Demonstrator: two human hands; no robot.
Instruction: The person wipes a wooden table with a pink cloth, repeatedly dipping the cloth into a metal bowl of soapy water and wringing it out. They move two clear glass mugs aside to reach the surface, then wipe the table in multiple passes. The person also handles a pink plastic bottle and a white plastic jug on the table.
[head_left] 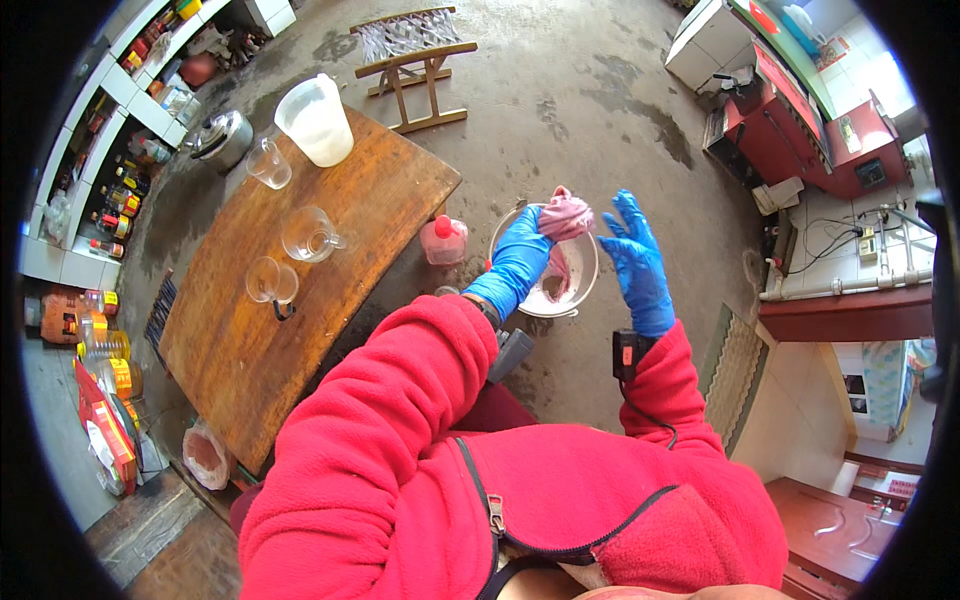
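My left hand, in a blue glove, is closed on a bunched pink cloth above a white bucket. Part of the cloth hangs down into the bucket, which stands on the floor. To the right of the bucket's rim, my right hand, gloved in blue too, is raised with its fingers spread and nothing in it. A pinkish bottle with a red cap stands left of the bucket, beside the table.
On the wooden table at left stand a large translucent pitcher and several clear glass vessels. A folding stool is on the floor beyond. Shelves with bottles line the left; red cabinets are at right.
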